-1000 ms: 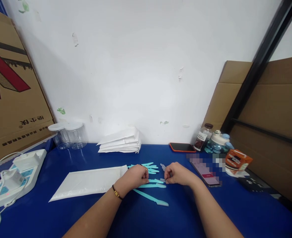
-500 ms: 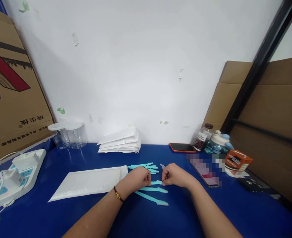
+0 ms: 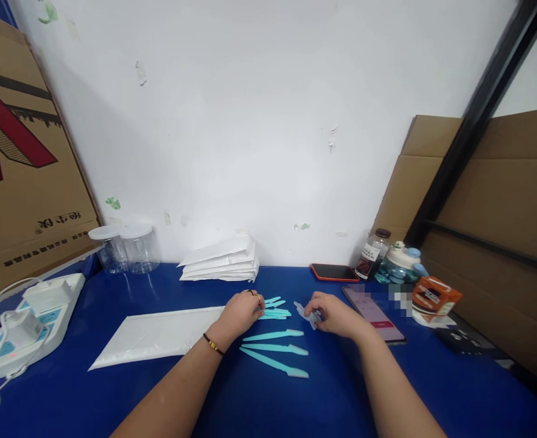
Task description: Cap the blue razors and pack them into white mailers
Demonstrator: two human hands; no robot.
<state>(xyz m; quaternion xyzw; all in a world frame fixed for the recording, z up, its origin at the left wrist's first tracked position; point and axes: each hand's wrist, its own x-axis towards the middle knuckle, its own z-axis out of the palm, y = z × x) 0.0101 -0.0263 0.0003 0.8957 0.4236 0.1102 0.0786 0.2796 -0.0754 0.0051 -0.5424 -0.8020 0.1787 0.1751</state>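
Note:
Three teal plastic sticks with wider right ends lie apart on the blue table, the nearest one point(image 3: 275, 363) slanting down to the right. Beyond them is a small pile of similar teal sticks point(image 3: 277, 314). My left hand point(image 3: 245, 309) is at the pile's left end, fingers closed, with its fingertips on a stick there. To the right, my right hand point(image 3: 327, 312) has its fingers curled at some small translucent pieces point(image 3: 303, 309); what its fingertips grip is too small to tell. A flat white padded envelope point(image 3: 159, 334) lies left of my left hand.
White envelopes point(image 3: 220, 261) are stacked by the wall, beside two clear jars point(image 3: 141, 250). A power strip point(image 3: 49, 325) is at the left. On the right are a red-edged phone point(image 3: 335, 272), another phone point(image 3: 378, 316), a brown-capped bottle point(image 3: 371, 255), a blue bottle point(image 3: 397, 266) and an orange box point(image 3: 433, 297).
My left hand has moved back and left from the separate sticks to the pile. My right hand has moved back and right to the translucent pieces. The farthest separate stick now lies uncovered.

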